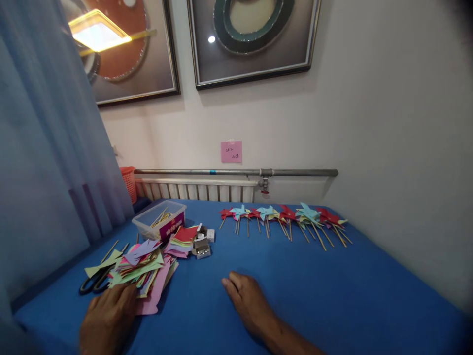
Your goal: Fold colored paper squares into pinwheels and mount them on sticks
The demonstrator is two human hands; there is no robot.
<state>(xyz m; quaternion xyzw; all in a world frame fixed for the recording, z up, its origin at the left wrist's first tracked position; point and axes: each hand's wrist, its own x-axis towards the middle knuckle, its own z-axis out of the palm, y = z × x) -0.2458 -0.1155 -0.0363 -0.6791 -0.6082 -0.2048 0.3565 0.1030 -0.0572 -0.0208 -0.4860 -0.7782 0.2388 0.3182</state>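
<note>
My left hand (109, 315) is at the near edge of a heap of cut coloured paper pieces (142, 266). Its fingers are bent and close together, with the tips hidden, so whatever they may hold is out of sight. My right hand (246, 298) rests on the blue table cover (207, 310), curled into a loose fist with nothing visible in it. Beside the heap lie black-handled scissors (94, 282), partly under a pale green paper piece (101, 264). Square coloured sheets (185, 235) are stacked right of the heap.
Paper pinwheels (288, 214) on wooden sticks lie in a row at the back right. Behind the paper stands a clear plastic tub (162, 222) with sticks, near small open boxes (202, 246). A curtain (55, 138) hangs at left; a pipe (236, 172) runs along the wall.
</note>
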